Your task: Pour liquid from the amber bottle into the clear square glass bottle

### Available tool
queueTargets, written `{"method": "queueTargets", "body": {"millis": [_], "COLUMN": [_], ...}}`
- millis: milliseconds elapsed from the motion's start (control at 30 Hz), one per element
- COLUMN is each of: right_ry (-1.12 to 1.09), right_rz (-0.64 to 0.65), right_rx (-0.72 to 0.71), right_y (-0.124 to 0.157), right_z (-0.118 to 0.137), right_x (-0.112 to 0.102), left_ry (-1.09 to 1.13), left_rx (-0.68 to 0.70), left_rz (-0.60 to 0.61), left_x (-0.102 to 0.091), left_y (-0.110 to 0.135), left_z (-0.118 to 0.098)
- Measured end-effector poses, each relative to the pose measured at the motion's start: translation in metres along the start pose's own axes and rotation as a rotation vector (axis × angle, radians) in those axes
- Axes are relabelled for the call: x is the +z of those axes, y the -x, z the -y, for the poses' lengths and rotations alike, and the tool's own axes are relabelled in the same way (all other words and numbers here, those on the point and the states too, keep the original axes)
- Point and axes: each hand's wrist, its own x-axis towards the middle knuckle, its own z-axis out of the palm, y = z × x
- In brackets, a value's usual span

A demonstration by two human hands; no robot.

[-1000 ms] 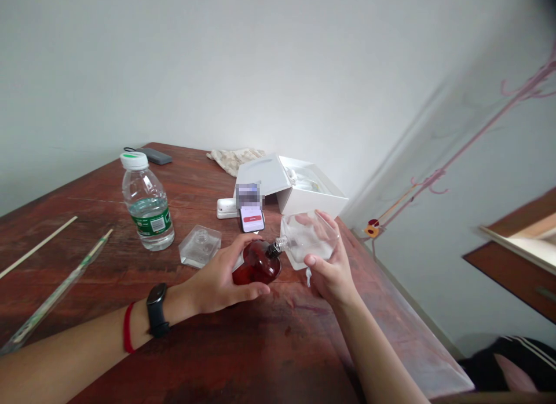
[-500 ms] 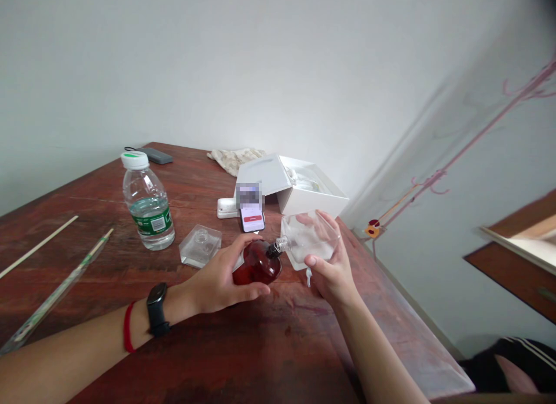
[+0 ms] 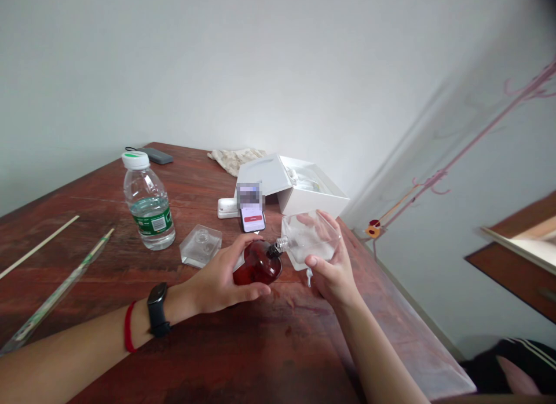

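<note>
On the left of the reddish-brown wooden bench (image 3: pixel 278 357) I see a bare thin wooden stick (image 3: pixel 40 246) lying slantwise, then, just right of it and nearer, wooden chopsticks in a clear printed wrapper (image 3: pixel 61 288). Next comes an upright water bottle (image 3: pixel 152 213) with a white cap and green label, partly filled; beyond it, toward the far edge, lies a grey case (image 3: pixel 157 156) with a dark loop. On the near side, the left forearm wears a red cord bracelet (image 3: pixel 129 328) and a black smart band (image 3: pixel 158 309). A clear faceted block (image 3: pixel 201 246) sits just beyond the left hand (image 3: pixel 223 282), whose grip is wrapped round an amber bottle (image 3: pixel 263 265), thumb on the near side, fingers over the far side. I have that bottle at mid-bench, its dark threaded neck pointing right. Farther back are a white case (image 3: pixel 227 207), a pale crumpled cloth (image 3: pixel 237 160) and a lit phone (image 3: pixel 253 219). Facing the amber bottle, neck to neck, a clear flat-sided flask (image 3: pixel 310 241) tilts with its mouth to the left; I cannot tell whether the rims touch. Behind it stands a white box (image 3: pixel 315 201) with its lid folded back. The right hand (image 3: pixel 339 268) closes its grip on the flask, thumb on the near face. Rightmost, I get a pink coat rack (image 3: pixel 469 143) against the wall.
</note>
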Motion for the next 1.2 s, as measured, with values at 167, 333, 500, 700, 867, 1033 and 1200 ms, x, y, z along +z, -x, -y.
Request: {"method": "queueTargets", "body": {"millis": [167, 333, 500, 700, 867, 1033, 1200], "right_ry": [-0.012, -0.032, -0.033, -0.023, 0.005, 0.013, 0.013], "right_rz": [-0.002, 0.010, 0.030, 0.033, 0.030, 0.029, 0.040], "right_rx": [-0.008, -0.024, -0.023, -0.025, -0.037, -0.031, -0.041], "right_y": [-0.0002, -0.0008, -0.0002, -0.0001, 0.0002, 0.0006, 0.0001], "right_z": [-0.0005, -0.0026, -0.0050, -0.0037, -0.0017, -0.0027, -0.0026], "right_x": [0.0004, -0.0014, -0.0049, -0.0043, -0.0032, -0.0048, -0.0050], "left_ry": [-0.011, -0.024, -0.016, -0.016, 0.005, 0.005, -0.005], "left_rx": [0.011, 0.015, 0.016, 0.016, 0.029, 0.032, 0.023], "left_rz": [-0.001, 0.000, 0.002, 0.002, 0.009, 0.009, 0.013], "left_x": [-0.0006, -0.0002, -0.0004, -0.0014, -0.0012, -0.0009, -0.0009], "left_y": [-0.0002, -0.0009, -0.0010, -0.0016, -0.0018, -0.0007, -0.0008], "left_z": [0.0010, 0.0016, 0.0021, 0.0018, -0.0014, -0.0015, 0.0004]}}
